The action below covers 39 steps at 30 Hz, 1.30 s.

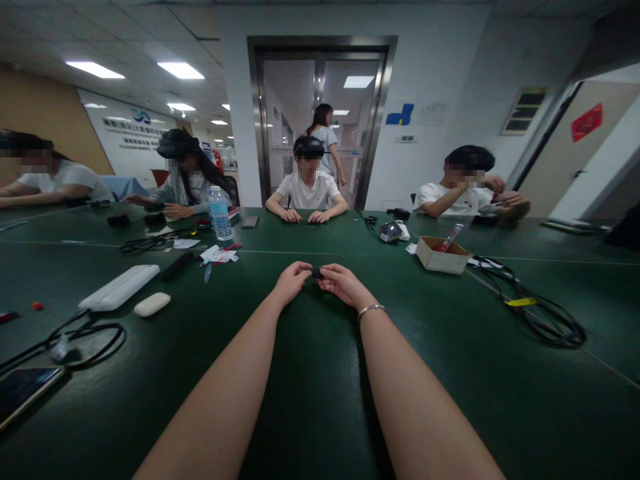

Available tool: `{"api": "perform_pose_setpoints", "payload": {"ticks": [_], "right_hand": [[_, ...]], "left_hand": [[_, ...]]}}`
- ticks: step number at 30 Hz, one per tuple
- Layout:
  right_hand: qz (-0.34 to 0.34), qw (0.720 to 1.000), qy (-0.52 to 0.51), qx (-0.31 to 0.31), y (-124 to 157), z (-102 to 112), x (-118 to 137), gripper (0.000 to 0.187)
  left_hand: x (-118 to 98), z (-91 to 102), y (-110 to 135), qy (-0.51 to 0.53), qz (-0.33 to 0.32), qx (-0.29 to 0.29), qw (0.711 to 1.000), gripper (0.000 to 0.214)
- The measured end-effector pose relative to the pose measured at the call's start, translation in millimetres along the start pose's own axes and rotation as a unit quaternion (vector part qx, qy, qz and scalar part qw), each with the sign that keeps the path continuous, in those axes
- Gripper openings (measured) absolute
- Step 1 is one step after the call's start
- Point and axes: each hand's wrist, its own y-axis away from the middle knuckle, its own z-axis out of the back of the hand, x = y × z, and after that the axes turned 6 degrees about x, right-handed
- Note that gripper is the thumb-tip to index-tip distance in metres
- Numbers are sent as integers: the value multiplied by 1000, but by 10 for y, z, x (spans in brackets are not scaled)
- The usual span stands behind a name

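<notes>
Both my arms reach forward over the dark green table [315, 400]. Between my fingertips is a small black object [317, 273], too small to name. My left hand [292, 283] pinches its left end with thumb and fingers. On the other side, my right hand [345, 283] grips the right end, its fingers curled. A silver bracelet [371, 309] circles my right wrist. The object is held just above or at the tabletop; I cannot tell which. My fingers cover most of it.
To the left are a white case [120, 287], a white oval case [152, 305], a phone [30, 390] and a water bottle [219, 215]. On the right stand a small cardboard box [442, 259] and coiled black cable [543, 313]. Several people sit around the table; a person [307, 180] faces me.
</notes>
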Motion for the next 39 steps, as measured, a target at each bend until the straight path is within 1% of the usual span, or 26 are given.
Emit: {"api": "perform_pose_setpoints", "payload": {"ticks": [5, 9, 24, 28, 31, 35, 39], "right_hand": [[-1, 1000, 3, 3, -5, 10, -2, 15], [-3, 1000, 2, 4, -8, 16, -3, 15], [0, 1000, 1, 7, -10, 16, -7, 11], [3, 1000, -2, 5, -5, 12, -2, 11], [5, 1000, -4, 8, 0, 13, -2, 12], [3, 1000, -6, 5, 2, 11, -3, 10], [1, 1000, -6, 6, -1, 13, -2, 12]], "left_hand": [[-34, -2, 15, 1, 2, 3, 1000, 22], [-65, 1, 22, -2, 6, -7, 1000, 21], [-63, 2, 32, 3, 6, 4, 1000, 23], [-35, 11, 26, 2, -16, 1, 1000, 26], [-20, 27, 24, -2, -44, -4, 999, 30], [-35, 48, 32, -14, -93, -8, 996, 29], [-42, 59, 34, -13, -114, -9, 993, 29]]}}
